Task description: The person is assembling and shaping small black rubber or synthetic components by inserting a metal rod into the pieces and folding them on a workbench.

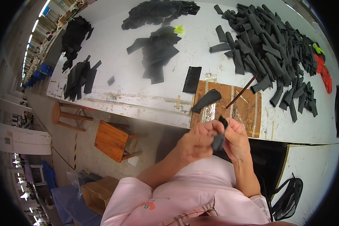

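Close in front of my body, both hands hold a small dark grey fabric piece. My left hand is closed at its left side, the lower fingers slightly blurred. My right hand pinches it from the right, with a black tip of the cloth poking up between thumbs and fingers. Just beyond lies a brown wooden board with tape strips, at the table's near edge. A tapered dark grey fabric tube rests on the board's left part. A thin dark red-brown stick slants across its upper right.
The white table carries a big heap of rolled dark fabric tubes at right and flat dark pieces in the middle. A flat black piece lies by the board. Wooden stools and a cardboard box stand at left.
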`<state>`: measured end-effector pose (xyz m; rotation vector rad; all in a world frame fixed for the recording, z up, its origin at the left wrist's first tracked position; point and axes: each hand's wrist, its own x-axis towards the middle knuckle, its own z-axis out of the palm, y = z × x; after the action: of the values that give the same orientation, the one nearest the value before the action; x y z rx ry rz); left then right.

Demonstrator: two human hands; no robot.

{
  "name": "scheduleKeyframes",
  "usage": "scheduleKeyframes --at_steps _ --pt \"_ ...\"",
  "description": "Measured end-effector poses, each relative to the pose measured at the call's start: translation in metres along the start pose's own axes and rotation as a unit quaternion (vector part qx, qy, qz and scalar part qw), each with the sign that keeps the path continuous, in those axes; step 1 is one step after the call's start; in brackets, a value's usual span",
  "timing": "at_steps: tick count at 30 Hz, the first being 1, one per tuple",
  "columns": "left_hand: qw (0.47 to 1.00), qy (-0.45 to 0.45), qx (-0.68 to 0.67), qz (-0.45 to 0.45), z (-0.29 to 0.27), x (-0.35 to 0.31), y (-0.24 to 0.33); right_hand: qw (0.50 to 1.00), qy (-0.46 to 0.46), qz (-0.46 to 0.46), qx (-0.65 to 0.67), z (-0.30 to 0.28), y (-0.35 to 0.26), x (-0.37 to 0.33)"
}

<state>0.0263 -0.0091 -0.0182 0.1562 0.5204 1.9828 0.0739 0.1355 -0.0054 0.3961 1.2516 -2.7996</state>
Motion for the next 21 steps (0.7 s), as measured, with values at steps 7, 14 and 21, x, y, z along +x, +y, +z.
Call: scheduleKeyframes --at_steps 7,14,21 --pt "0.856 0.134 0.438 0.242 0.048 0.007 0.011 0.947 -0.111 -0.28 -0.11 -0.012 -0.011 0.014" --pt "0.662 0.163 0.561 0.469 0.045 0.045 0.007 0.891 -0.017 -0.332 -0.308 -0.002 -0.043 0.011" --pt "0.983 0.01 0.084 0.161 0.08 0.062 0.039 0.899 0.044 -0.269 -0.343 0.023 -0.09 0.007"
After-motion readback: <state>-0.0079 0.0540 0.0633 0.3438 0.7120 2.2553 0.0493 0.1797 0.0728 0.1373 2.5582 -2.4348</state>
